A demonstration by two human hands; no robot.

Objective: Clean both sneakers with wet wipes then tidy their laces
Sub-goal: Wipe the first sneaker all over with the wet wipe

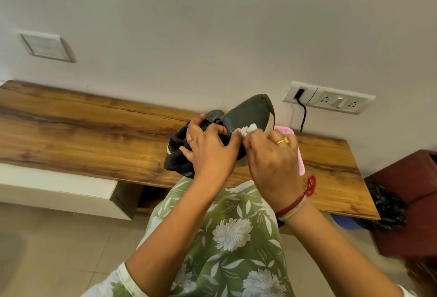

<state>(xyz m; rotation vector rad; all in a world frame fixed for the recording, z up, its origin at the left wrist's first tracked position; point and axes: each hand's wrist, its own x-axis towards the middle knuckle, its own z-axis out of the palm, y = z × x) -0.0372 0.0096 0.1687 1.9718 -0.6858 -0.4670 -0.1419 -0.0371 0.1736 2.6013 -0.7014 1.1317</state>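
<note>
Your left fingers are curled over the laced collar of the dark sneaker, thumb clamped on its side. Your left hand grips it firmly in the middle of the frame, over the wooden shelf, toe pointing to the upper right. I cannot tell whether it rests on the shelf or is held clear. Your right hand pinches a wadded white wet wipe between thumb and fingertips and presses it to the sneaker's side, near the pale sole edge.

This looks like the wiping step on one sneaker, with the lace tidying not yet begun. The next move likely calls for firm strokes along the upper and sole while your left hand turns the shoe to expose fresh areas.

The backs of both hands face you, and your forearms rise from the bottom of the frame and converge on the shoe. A pink tray lies just behind your right hand.
</note>
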